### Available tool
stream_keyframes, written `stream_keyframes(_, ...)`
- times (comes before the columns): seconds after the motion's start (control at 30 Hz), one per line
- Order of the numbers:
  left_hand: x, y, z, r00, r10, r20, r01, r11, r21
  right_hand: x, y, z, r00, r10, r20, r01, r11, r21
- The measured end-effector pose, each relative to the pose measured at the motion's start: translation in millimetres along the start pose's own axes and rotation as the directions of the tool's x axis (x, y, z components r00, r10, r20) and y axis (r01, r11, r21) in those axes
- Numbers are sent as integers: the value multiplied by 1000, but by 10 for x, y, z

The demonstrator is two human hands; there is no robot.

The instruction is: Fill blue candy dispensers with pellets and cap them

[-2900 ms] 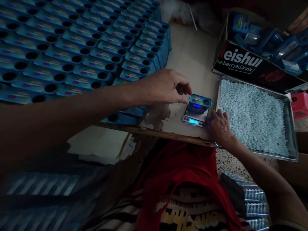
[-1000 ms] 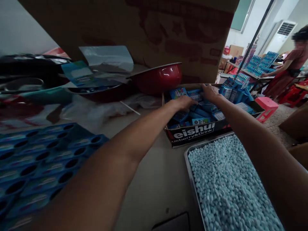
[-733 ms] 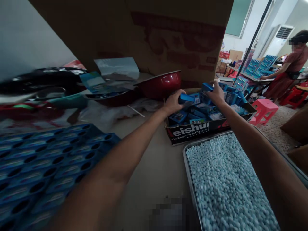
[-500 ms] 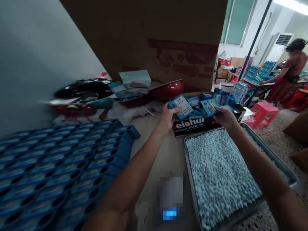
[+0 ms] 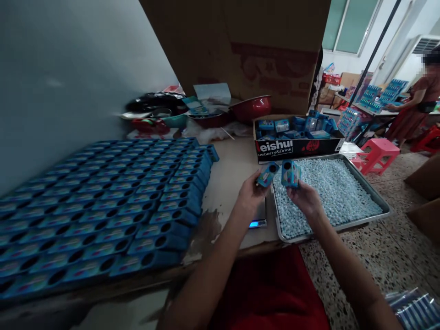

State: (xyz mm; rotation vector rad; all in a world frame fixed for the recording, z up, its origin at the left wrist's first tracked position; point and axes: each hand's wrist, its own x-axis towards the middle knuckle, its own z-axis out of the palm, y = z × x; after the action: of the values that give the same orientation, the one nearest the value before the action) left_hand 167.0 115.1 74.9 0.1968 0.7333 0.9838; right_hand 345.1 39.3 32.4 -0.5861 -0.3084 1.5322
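My left hand [image 5: 250, 195] grips a small blue candy box [image 5: 268, 174] with a round hole in its face. My right hand [image 5: 304, 198] grips a second blue box [image 5: 290, 173] of the same kind. Both boxes are held upright, side by side, above the near corner of a metal tray [image 5: 382, 205] filled with pale blue candies [image 5: 326, 188]. A small scale [image 5: 259, 216] with a lit blue display lies on the table just under my left hand.
A black carton [image 5: 295, 147] with several blue boxes stands behind the tray. Rows of stacked blue boxes [image 5: 110, 201] cover the table's left side. Red bowls [image 5: 250, 107] and a big cardboard box [image 5: 257, 50] sit at the back. Another person [image 5: 417, 98] works at a far table; a pink stool [image 5: 376, 153] stands right.
My hands left the scale, reached into the black carton, each took a blue box, and drew back toward me over the tray. The view pulled back from the carton.
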Motion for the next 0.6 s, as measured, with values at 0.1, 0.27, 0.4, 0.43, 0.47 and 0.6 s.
stream_keyframes(0.1, -176, -284, -122, 999, 21, 31, -22, 1000, 18, -147, 504, 65, 997, -79, -2, 79, 997, -7)
stream_keyframes(0.27, -266, -444, -193, 943, 331, -37, -312, 918, 246, -236, 1011, 48, 989, -148, -9, 147, 988, -34)
stream_keyframes(0.4, -205, -302, -175, 814, 573, 100, -563, 735, 378, -207, 1000, 90, 990, -136, -23, 135, 989, -63)
stream_keyframes(0.43, -196, -269, -186, 784, 608, 122, -604, 704, 374, -191, 983, 119, 989, -142, -31, 140, 989, -49)
stream_keyframes(0.47, -194, -246, -208, 761, 634, 137, -635, 685, 357, -174, 969, 152, 988, -149, -34, 148, 988, -39)
stream_keyframes(0.6, -234, -233, -398, 691, 663, 288, -717, 577, 393, -127, 987, 270, 988, -154, -5, 153, 986, -67)
